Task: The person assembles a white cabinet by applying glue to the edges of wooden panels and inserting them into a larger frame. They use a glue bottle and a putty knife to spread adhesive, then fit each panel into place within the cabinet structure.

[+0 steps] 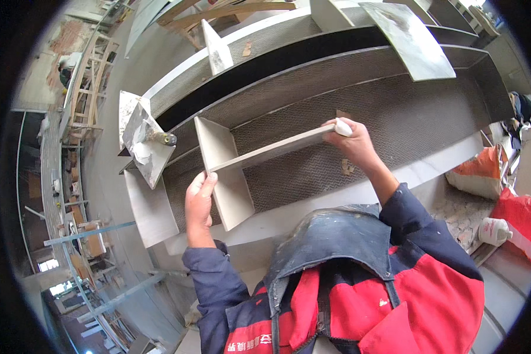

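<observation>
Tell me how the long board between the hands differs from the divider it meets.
The board shows as a long, narrow strip; the divider shows a shorter, broader face. The board runs rightward from the divider, while the divider lies crosswise to it. The right hand grips the board's far end; the left hand is at the divider's left edge. Both are pale, flat and straight-edged.

Left hand (199, 203) upright, thumb extended upward, fingers curled, wrist bare. Right hand (355, 143) farther forward, fingers bent in a pinch. Both forearms (218, 280) reach ahead, hands well apart.
</observation>
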Action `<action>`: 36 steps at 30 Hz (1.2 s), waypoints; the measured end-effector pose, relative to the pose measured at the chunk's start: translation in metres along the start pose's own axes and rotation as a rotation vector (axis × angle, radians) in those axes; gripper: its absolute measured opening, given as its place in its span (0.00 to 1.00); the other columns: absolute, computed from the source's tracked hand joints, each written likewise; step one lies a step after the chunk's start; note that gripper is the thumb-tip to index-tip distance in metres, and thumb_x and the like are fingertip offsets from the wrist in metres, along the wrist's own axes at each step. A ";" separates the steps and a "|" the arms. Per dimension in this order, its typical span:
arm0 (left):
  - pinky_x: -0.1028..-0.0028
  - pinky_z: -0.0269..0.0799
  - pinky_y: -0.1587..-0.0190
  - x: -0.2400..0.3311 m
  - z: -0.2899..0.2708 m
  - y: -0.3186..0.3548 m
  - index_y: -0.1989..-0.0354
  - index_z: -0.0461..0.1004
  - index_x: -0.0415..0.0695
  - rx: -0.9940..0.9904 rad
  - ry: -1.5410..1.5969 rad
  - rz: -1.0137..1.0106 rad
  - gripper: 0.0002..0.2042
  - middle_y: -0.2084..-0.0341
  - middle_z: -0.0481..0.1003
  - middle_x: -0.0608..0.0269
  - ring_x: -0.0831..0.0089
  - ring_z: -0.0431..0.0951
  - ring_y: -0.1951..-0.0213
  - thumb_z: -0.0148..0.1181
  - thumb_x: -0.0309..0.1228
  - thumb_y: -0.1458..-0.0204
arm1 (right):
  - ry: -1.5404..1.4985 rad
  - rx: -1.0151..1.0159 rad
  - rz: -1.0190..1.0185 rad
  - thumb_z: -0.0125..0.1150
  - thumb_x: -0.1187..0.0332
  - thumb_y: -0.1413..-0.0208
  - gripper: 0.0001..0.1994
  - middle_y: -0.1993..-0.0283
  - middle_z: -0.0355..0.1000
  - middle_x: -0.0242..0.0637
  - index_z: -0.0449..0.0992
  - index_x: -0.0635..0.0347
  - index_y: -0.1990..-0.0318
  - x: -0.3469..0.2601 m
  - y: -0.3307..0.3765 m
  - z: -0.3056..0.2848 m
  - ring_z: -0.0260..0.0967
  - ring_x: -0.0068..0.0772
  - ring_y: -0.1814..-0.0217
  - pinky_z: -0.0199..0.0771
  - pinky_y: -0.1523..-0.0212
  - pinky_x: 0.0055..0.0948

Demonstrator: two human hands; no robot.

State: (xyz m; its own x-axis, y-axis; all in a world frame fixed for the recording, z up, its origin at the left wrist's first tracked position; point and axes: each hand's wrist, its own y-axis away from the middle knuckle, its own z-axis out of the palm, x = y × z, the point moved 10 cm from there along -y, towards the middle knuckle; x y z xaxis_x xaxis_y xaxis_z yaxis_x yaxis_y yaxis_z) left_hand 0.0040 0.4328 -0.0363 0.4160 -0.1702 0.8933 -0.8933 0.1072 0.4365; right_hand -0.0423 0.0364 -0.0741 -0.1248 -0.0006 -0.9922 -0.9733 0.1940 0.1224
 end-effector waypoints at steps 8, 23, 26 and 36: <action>0.64 0.75 0.47 0.057 0.091 0.087 0.35 0.66 0.32 -0.023 0.031 0.273 0.26 0.41 0.72 0.42 0.60 0.79 0.48 0.60 0.35 0.36 | 0.108 0.034 -0.216 0.75 0.71 0.49 0.10 0.64 0.75 0.32 0.84 0.57 0.59 -0.016 0.026 -0.015 0.73 0.27 0.60 0.72 0.57 0.27; 0.41 0.75 0.47 -0.077 0.204 0.046 0.39 0.63 0.39 -0.015 0.609 -0.489 0.24 0.44 0.71 0.48 0.47 0.73 0.43 0.55 0.40 0.39 | 0.271 -0.140 -0.205 0.74 0.69 0.50 0.14 0.62 0.76 0.41 0.81 0.55 0.55 -0.024 0.127 -0.010 0.76 0.44 0.58 0.76 0.57 0.37; 0.43 0.74 0.46 -0.083 0.197 0.044 0.41 0.64 0.39 0.049 0.669 -0.506 0.22 0.46 0.71 0.49 0.47 0.74 0.44 0.54 0.31 0.45 | 0.180 -0.126 -0.175 0.75 0.68 0.49 0.14 0.60 0.78 0.42 0.81 0.56 0.55 -0.024 0.129 -0.037 0.77 0.45 0.56 0.76 0.54 0.37; 0.41 0.73 0.43 -0.095 0.182 0.037 0.38 0.63 0.38 0.075 0.588 -0.429 0.27 0.44 0.71 0.48 0.45 0.74 0.43 0.56 0.28 0.48 | 0.351 0.799 0.129 0.68 0.56 0.46 0.20 0.60 0.75 0.46 0.74 0.64 0.55 0.067 0.141 -0.373 0.73 0.36 0.62 0.74 0.57 0.37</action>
State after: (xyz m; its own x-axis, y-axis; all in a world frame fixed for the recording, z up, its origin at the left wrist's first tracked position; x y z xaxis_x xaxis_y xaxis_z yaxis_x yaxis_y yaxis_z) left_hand -0.0993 0.2747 -0.1252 0.7357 0.3743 0.5645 -0.6316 0.0781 0.7713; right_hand -0.2596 -0.3026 -0.1141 -0.4044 -0.2068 -0.8909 -0.5385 0.8412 0.0492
